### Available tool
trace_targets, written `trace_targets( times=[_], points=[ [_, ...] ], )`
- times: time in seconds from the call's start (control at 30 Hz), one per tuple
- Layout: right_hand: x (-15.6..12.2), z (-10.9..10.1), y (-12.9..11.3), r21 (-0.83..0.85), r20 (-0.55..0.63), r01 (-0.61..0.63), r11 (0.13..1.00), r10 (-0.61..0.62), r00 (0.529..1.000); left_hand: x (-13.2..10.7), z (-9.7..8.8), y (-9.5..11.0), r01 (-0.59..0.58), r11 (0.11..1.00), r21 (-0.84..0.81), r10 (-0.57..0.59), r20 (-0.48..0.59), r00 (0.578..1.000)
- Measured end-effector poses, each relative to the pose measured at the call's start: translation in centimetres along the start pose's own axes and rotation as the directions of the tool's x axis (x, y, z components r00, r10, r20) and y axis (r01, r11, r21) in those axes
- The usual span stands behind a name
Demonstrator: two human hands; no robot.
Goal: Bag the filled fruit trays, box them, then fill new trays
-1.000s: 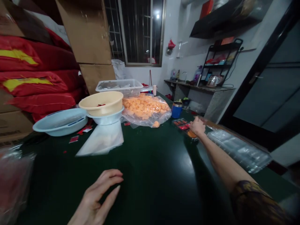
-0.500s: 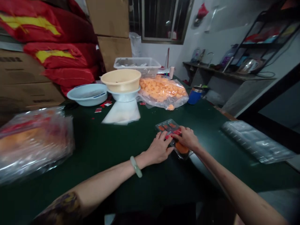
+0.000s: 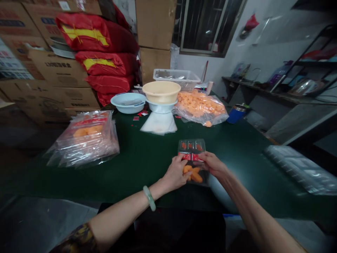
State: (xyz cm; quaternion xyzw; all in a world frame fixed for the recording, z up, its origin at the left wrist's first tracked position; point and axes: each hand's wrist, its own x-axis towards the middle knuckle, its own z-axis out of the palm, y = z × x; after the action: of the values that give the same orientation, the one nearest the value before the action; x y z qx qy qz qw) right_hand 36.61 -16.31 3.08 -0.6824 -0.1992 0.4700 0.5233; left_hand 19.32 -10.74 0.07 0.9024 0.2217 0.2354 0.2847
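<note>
A clear plastic compartment tray [image 3: 191, 143] lies near the table's front edge. Small reddish-brown pieces sit in its far compartments, red packets [image 3: 191, 157] across its middle, and orange puffy pieces [image 3: 195, 174] in the near part. My left hand [image 3: 176, 173] grips the tray's left side, its fingers reaching over the rim by the red packets. On the opposite side, my right hand [image 3: 213, 163] is closed on the right edge, thumb by the red packet. A pale green bangle [image 3: 149, 198] circles my left wrist.
Filled, bagged trays [image 3: 89, 137] are piled at the left. Toward the back stand a cream basin [image 3: 161, 89], a light blue basin [image 3: 128, 103], a bag of orange pieces [image 3: 201, 105] and a blue cup [image 3: 236, 114]. Stacked clear trays [image 3: 300, 168] lie at the right.
The view has swung left, showing more boxes. My hands have shifted to the tray's two sides; it now lies straighter, with the orange pieces and red packets more exposed.
</note>
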Motion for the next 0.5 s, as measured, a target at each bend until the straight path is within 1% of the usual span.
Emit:
trace_targets(
  times=[0.07, 0.13, 0.17, 0.2, 0.23, 0.3, 0.33, 0.4, 0.5],
  points=[
    [0.2, -0.6, 0.4, 0.108, 0.014, -0.006, 0.994, 0.004, 1.000, 0.9, -0.5, -0.2, -0.018, 0.998, 0.064, 0.015, 0.040, 0.999],
    [0.6, -1.4, 0.7, 0.167, 0.015, 0.026, 0.986, -0.029, 0.999, 2.7, -1.8, -1.3, 0.015, 0.981, 0.194, -0.027, 0.060, 0.998],
    [0.7, -1.8, 0.9, 0.182, 0.019, 0.048, 0.982, -0.053, 0.998, 3.9, -2.7, -2.2, 0.059, 0.960, 0.273, -0.073, 0.042, 0.996],
    [0.7, -2.1, 1.0, 0.195, 0.036, 0.065, 0.979, -0.074, 0.997, 5.2, -3.7, -3.4, 0.120, 0.934, 0.338, -0.126, -0.006, 0.992],
    [0.7, -2.4, 1.0, 0.204, 0.059, 0.075, 0.976, -0.088, 0.994, 6.6, -4.7, -4.7, 0.174, 0.909, 0.378, -0.166, -0.052, 0.985],
    [0.5, -2.6, 1.0, 0.213, 0.094, 0.067, 0.975, -0.089, 0.992, 9.2, -6.6, -7.7, 0.230, 0.870, 0.437, -0.211, -0.093, 0.973],
    [0.4, -2.7, 0.9, 0.218, 0.106, 0.055, 0.975, -0.079, 0.991, 10.4, -7.4, -9.1, 0.236, 0.857, 0.458, -0.221, -0.088, 0.971],
    [0.2, -2.6, 0.8, 0.222, 0.136, 0.021, 0.975, -0.053, 0.989, 12.2, -8.7, -11.5, 0.216, 0.851, 0.480, -0.222, -0.045, 0.974],
    [0.1, -2.5, 0.8, 0.217, 0.166, 0.001, 0.976, -0.038, 0.985, 13.9, -10.0, -13.8, 0.165, 0.872, 0.461, -0.207, 0.043, 0.977]
  ],
)
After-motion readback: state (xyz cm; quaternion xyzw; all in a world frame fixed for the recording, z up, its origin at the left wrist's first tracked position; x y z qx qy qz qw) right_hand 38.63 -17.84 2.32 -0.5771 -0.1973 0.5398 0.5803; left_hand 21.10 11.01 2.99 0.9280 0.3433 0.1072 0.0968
